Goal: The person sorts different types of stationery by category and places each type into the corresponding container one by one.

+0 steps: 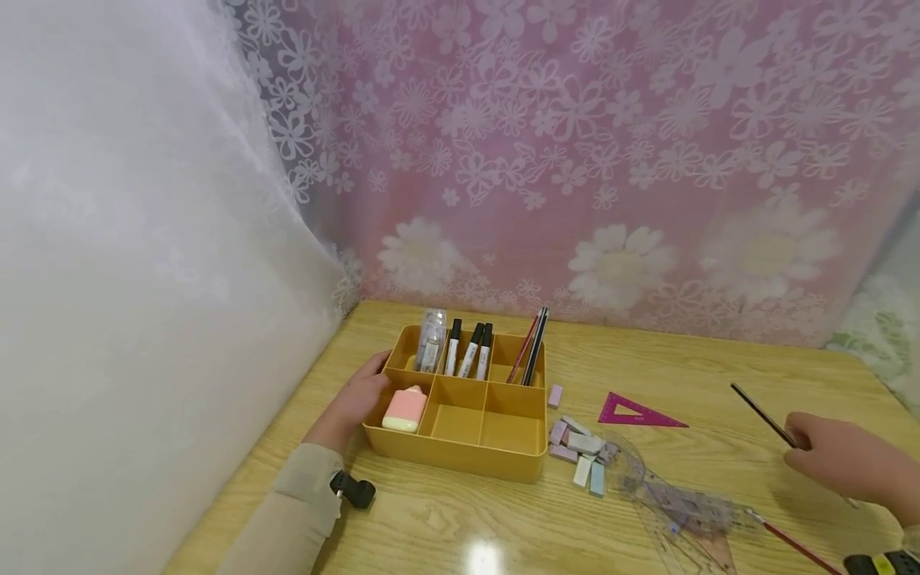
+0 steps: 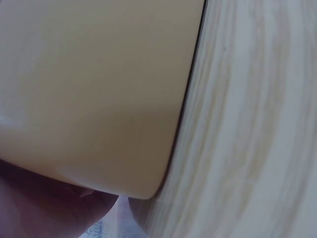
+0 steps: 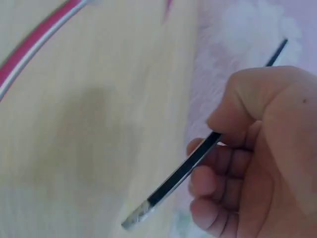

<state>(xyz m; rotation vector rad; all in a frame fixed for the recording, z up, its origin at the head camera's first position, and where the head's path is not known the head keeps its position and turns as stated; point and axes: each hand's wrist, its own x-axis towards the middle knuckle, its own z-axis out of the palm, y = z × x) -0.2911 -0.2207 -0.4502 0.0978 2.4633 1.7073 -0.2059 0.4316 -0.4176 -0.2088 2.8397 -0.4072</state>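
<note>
My left hand [image 1: 362, 393] holds the left wall of a yellow divided desk organizer [image 1: 460, 455]; in the left wrist view the organizer's smooth side [image 2: 99, 99] hides part of the fingers [image 2: 59, 213]. Well above the tabletop at the right, my right hand [image 1: 848, 459] pinches a slim black pencil with silver stripes [image 3: 185, 168] between thumb and curled fingers. Inside the organizer stand black-capped markers [image 1: 470, 351], a red and a black pencil [image 1: 535, 347], and clear-wrapped items [image 1: 431, 343]. A pink and cream bottle-shaped item [image 1: 406, 409] lies in the front left compartment.
Several pastel eraser blocks [image 1: 584, 443] lie beside the organizer's right wall. A magenta set square [image 1: 640, 411], clear rulers [image 1: 683, 503] and a red pencil [image 1: 798, 547] are on the wooden table [image 1: 431, 519]. Floral curtains [image 1: 575, 160] hang behind and at the left.
</note>
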